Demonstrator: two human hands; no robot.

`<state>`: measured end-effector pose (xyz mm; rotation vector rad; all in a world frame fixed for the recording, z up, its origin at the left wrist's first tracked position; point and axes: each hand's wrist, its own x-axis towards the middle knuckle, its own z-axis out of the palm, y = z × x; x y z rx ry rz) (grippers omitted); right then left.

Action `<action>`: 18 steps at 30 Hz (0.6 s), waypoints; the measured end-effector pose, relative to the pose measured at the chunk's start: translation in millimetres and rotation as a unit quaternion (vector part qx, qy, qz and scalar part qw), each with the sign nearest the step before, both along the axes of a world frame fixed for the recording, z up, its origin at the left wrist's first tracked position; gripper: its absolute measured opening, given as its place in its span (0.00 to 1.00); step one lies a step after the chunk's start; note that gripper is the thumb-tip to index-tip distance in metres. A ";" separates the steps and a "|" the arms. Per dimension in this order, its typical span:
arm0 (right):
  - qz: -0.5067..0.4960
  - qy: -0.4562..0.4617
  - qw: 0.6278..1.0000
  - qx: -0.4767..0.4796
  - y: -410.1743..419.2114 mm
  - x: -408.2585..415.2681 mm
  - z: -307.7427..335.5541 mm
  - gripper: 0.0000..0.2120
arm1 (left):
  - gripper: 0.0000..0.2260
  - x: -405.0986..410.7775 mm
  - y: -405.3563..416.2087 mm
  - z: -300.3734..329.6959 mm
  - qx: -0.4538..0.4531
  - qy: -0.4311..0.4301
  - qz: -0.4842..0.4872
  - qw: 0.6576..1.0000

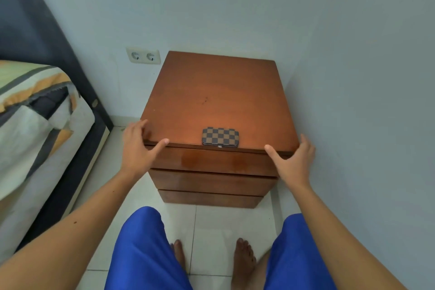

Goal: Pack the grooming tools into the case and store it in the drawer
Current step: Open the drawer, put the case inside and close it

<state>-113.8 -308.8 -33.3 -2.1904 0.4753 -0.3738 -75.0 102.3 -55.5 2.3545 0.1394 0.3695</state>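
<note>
A small checkered brown-and-black case (220,136) lies closed on top of the wooden nightstand (211,92), right at its front edge. Below it the top drawer (211,160) is closed, with two more drawer fronts underneath. My left hand (138,146) rests on the front left corner of the nightstand top, fingers spread, thumb along the front edge. My right hand (294,160) rests on the front right corner in the same way. Neither hand touches the case. No loose grooming tools are visible.
A bed (35,125) with a patterned cover and dark frame stands to the left. A double wall socket (143,56) sits behind the nightstand's left side. A wall runs close along the right. My bare feet and blue shorts (141,254) are on the white tiled floor.
</note>
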 end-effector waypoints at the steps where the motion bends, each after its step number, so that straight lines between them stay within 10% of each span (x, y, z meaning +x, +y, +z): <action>1: -0.012 0.015 1.000 0.002 -2.7 -2.4 -0.7 0.55 | 0.39 -1.5 4.9 -2.4 -0.005 0.018 0.027 0.999; 6: -0.061 0.037 0.991 0.109 -8.0 -0.5 1.9 0.53 | 0.35 -4.2 2.0 -0.4 -0.155 0.098 0.021 0.983; 13: -0.014 0.044 0.989 0.138 -17.7 -13.9 -7.6 0.18 | 0.27 -16.2 -0.7 -4.3 -0.136 0.068 0.064 0.986; 18: -0.012 0.059 0.991 0.118 -23.3 -23.8 -10.3 0.25 | 0.23 -26.3 -5.9 -3.1 -0.133 0.065 0.103 0.984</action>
